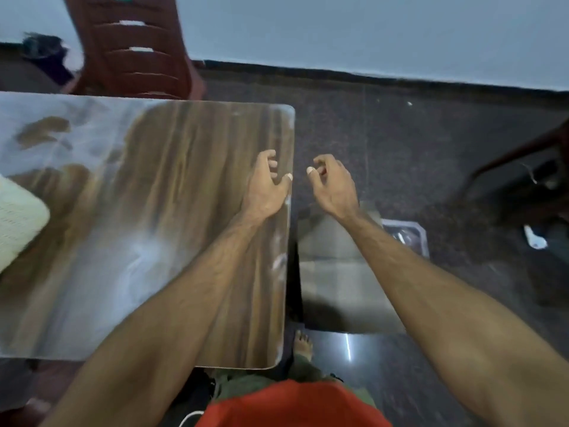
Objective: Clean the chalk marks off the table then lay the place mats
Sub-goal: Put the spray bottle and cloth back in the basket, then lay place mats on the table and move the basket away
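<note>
Two bare hands hover empty, fingers loosely curled: left hand (pixel 268 183) over the right edge of the glossy wood-grain table (pixel 172 211), right hand (pixel 334 186) just past that edge, above the floor. White chalk smears (pixel 280 260) run along the edge, close behind the left hand. One cream woven place mat (pixel 18 220) lies far left of both hands. Judgement: the mat looks light and floppy; best pinched at two corners. The chalk likely wipes off as loose powder.
</note>
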A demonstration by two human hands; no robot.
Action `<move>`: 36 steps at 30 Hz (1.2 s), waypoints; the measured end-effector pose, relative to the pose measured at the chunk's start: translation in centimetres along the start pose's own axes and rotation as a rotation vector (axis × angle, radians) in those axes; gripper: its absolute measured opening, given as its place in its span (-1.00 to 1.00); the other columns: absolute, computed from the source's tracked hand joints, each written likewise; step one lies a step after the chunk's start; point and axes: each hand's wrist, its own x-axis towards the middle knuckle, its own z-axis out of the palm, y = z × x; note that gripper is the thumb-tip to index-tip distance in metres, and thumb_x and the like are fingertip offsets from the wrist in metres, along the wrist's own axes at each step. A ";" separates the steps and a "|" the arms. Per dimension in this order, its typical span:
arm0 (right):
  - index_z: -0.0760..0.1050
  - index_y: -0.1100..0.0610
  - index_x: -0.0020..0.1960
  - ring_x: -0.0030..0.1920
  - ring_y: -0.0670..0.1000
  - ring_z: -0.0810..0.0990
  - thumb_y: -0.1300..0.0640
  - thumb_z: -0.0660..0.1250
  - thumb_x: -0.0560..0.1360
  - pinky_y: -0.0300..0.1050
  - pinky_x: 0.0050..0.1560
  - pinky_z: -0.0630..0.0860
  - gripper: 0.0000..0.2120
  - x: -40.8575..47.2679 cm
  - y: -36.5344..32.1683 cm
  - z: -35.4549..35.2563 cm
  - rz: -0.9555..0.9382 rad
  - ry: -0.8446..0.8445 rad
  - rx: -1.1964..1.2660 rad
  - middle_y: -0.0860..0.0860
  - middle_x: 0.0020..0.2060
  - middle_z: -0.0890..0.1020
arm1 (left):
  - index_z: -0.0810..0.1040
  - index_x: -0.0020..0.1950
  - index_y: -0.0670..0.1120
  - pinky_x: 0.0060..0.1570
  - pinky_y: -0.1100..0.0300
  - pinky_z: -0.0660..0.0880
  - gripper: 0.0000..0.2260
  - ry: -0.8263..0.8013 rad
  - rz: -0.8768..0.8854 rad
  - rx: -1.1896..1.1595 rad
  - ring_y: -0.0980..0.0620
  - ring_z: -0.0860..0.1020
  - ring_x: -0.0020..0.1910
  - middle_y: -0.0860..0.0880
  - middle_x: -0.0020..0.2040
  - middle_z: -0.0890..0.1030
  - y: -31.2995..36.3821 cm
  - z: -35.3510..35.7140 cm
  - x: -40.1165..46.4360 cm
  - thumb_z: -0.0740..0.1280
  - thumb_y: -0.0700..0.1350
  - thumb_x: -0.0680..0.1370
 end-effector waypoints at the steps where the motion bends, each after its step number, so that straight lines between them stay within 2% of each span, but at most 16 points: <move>1: 0.46 0.13 0.26 0.04 0.01 0.53 0.01 0.23 0.61 -0.10 0.03 0.40 -0.71 -0.3 1.8 -1.2 0.035 0.009 -0.010 0.06 0.01 0.59 | 0.34 0.40 -0.17 0.06 0.21 0.47 -0.51 -0.028 0.001 -0.016 0.04 0.53 -0.05 -0.05 0.14 0.50 0.5 1.9 -0.1 0.41 -0.16 0.52; 7: 0.47 0.14 0.26 0.04 0.03 0.54 0.01 0.23 0.61 -0.06 0.07 0.42 -0.70 -2.3 10.9 -4.9 0.227 0.037 -0.016 0.07 0.00 0.61 | 0.32 0.42 -0.12 0.11 0.13 0.53 -0.50 -0.166 -0.130 -0.051 0.01 0.56 0.00 -0.06 0.19 0.51 0.1 11.5 -1.7 0.41 -0.14 0.53; 9: 0.48 0.17 0.26 0.05 0.06 0.56 0.03 0.24 0.61 -0.05 0.09 0.44 -0.70 -3.3 13.9 -5.0 0.303 0.031 0.002 0.10 0.05 0.61 | 0.32 0.43 -0.13 0.09 0.18 0.53 -0.51 -0.202 -0.209 -0.068 0.02 0.57 0.02 -0.08 0.22 0.52 -1.2 13.8 -2.5 0.40 -0.14 0.54; 12: 0.48 0.19 0.26 0.04 0.05 0.59 0.05 0.24 0.62 -0.03 0.09 0.50 -0.70 -5.0 18.6 -4.3 0.435 0.025 0.031 0.10 0.08 0.63 | 0.31 0.45 -0.13 -0.12 0.40 0.47 -0.52 -0.243 -0.321 -0.064 0.07 0.55 0.07 -0.06 0.25 0.52 -4.0 16.7 -3.3 0.38 -0.14 0.57; 14: 0.49 0.21 0.25 0.01 0.05 0.60 0.08 0.23 0.61 -0.04 0.04 0.52 -0.71 -6.4 22.0 -3.5 0.503 0.012 0.020 0.10 0.05 0.64 | 0.31 0.45 -0.13 -0.24 0.46 0.42 -0.53 -0.249 -0.387 -0.055 0.09 0.53 0.07 -0.07 0.26 0.52 -6.3 18.3 -3.7 0.36 -0.14 0.58; 15: 0.49 0.22 0.24 -0.02 0.05 0.60 0.10 0.23 0.61 -0.06 -0.01 0.50 -0.72 -7.2 23.7 -3.1 0.527 -0.002 0.013 0.10 0.03 0.64 | 0.30 0.45 -0.14 -0.24 0.46 0.41 -0.54 -0.245 -0.421 -0.049 0.10 0.53 0.07 -0.08 0.26 0.52 -7.4 19.1 -3.9 0.35 -0.14 0.58; 18: 0.48 0.24 0.22 -0.07 0.07 0.58 0.14 0.25 0.59 -0.12 -0.06 0.42 -0.74 -9.2 28.2 -1.7 0.593 -0.055 -0.025 0.15 0.02 0.64 | 0.30 0.44 -0.16 -0.11 0.42 0.40 -0.56 -0.235 -0.488 -0.025 0.11 0.52 0.06 -0.11 0.28 0.52 -10.8 20.9 -4.3 0.34 -0.16 0.59; 21: 0.48 0.26 0.24 0.00 0.16 0.62 0.13 0.27 0.59 -0.04 0.07 0.50 -0.72 -10.2 31.7 -0.2 0.634 -0.089 -0.042 0.21 0.04 0.62 | 0.31 0.44 -0.18 0.02 0.34 0.42 -0.57 -0.212 -0.538 -0.010 0.07 0.53 0.10 -0.14 0.30 0.51 -14.0 22.4 -4.4 0.32 -0.19 0.60; 25: 0.45 0.24 0.28 0.01 0.17 0.61 0.08 0.27 0.61 0.05 0.10 0.54 -0.68 -9.9 34.0 1.4 0.665 -0.122 -0.033 0.15 0.01 0.59 | 0.30 0.44 -0.19 0.04 0.31 0.43 -0.58 -0.216 -0.553 0.002 0.07 0.51 0.09 -0.15 0.30 0.48 -17.0 23.8 -4.1 0.30 -0.22 0.60; 27: 0.43 0.22 0.30 0.03 0.17 0.60 0.04 0.26 0.61 0.00 0.09 0.50 -0.66 -9.6 34.9 2.3 0.678 -0.137 -0.040 0.17 0.07 0.58 | 0.31 0.43 -0.19 0.06 0.27 0.45 -0.58 -0.210 -0.553 0.016 0.06 0.51 0.10 -0.15 0.30 0.48 -18.3 24.5 -4.1 0.31 -0.23 0.60; 30: 0.43 0.20 0.29 0.13 0.21 0.55 0.01 0.26 0.60 0.01 0.18 0.45 -0.65 -9.4 35.9 3.5 0.685 -0.140 -0.074 0.21 0.18 0.53 | 0.35 0.41 -0.19 0.23 0.13 0.46 -0.58 -0.125 -0.551 0.065 -0.04 0.49 0.24 -0.15 0.32 0.47 -20.0 25.0 -4.4 0.34 -0.22 0.57; 33: 0.45 0.20 0.23 0.16 0.24 0.52 -0.01 0.28 0.59 0.05 0.21 0.43 -0.67 -9.5 36.4 4.5 0.704 -0.122 -0.108 0.22 0.18 0.49 | 0.34 0.44 -0.17 0.33 0.09 0.39 -0.54 -0.050 -0.661 0.095 -0.06 0.44 0.34 -0.13 0.38 0.44 -21.4 25.2 -4.8 0.37 -0.15 0.56; 36: 0.46 0.20 0.20 0.17 0.25 0.49 0.01 0.31 0.57 0.07 0.22 0.43 -0.68 -9.7 36.5 5.1 0.711 -0.117 -0.124 0.22 0.16 0.50 | 0.27 0.49 -0.18 0.34 0.04 0.40 -0.48 -0.073 -0.812 0.033 -0.12 0.46 0.35 -0.15 0.41 0.44 -22.5 25.4 -5.3 0.34 -0.09 0.59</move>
